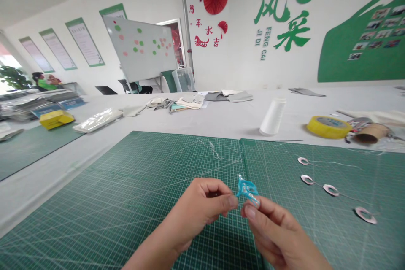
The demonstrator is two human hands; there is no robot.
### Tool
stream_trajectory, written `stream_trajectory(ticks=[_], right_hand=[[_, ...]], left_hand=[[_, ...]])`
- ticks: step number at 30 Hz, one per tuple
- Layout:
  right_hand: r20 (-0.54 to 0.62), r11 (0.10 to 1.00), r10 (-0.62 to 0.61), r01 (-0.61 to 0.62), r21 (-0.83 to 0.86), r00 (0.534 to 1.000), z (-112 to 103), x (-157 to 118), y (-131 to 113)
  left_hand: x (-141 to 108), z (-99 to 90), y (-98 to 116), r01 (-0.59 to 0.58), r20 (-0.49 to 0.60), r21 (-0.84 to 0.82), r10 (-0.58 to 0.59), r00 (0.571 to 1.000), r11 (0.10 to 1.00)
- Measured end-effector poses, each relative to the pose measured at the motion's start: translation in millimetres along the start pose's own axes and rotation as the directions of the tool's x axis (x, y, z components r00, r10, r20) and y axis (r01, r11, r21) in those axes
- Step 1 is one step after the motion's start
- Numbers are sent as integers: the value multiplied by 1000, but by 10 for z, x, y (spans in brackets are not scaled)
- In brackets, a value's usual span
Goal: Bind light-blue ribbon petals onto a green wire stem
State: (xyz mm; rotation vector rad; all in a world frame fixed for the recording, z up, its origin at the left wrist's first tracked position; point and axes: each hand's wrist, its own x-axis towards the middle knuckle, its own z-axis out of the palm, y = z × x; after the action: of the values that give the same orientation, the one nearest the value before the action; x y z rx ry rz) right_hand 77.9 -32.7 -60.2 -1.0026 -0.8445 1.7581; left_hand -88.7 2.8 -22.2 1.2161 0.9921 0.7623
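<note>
A small bright-blue looped piece with clear shiny parts (248, 189) is pinched between the thumb and fingertips of my right hand (276, 230). It is held up above the cutting mats, and its exact kind cannot be made out. My left hand (205, 202) is closed in a pinch close to the left edge of the blue piece. Whatever lies between its thumb and forefinger is hidden or too small to see. Under both hands is a green gridded cutting mat (133, 194), meeting a second green mat (291, 202) on the right.
Pale oval rings (330, 190) with threads lie on the right mat. Loose white thread (213, 149) rests near the left mat's far edge. Beyond stand a white thread cone (273, 117), a yellow tape roll (329, 127) and a cardboard tube (371, 133). Fabric pieces (191, 101) lie farther back.
</note>
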Motion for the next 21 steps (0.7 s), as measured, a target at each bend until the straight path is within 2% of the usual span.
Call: stream_trajectory(ticks=[5,11,14,16,21], right_hand=[[-13,999,2,-2,-42,1000,-14,-23,-6],[-35,997,-15,12,-73,999,-30,-22,-34],[29,996,5,-2,-90,1000,-37,19,-51],[88,991,28,-16,-131,996,-65,61,-57],[203,951,83,-16,-310,976,-207,146,-112]], left_hand=[[-11,-12,-13,29,84,-114,-19,996,993],[-23,-30,-35,26,84,-117,-16,996,993],[-33,-50,-33,36,128,-87,-25,991,996],[-46,-67,-11,53,197,-31,-46,979,998],[-89,-87,57,76,382,116,-115,917,990]])
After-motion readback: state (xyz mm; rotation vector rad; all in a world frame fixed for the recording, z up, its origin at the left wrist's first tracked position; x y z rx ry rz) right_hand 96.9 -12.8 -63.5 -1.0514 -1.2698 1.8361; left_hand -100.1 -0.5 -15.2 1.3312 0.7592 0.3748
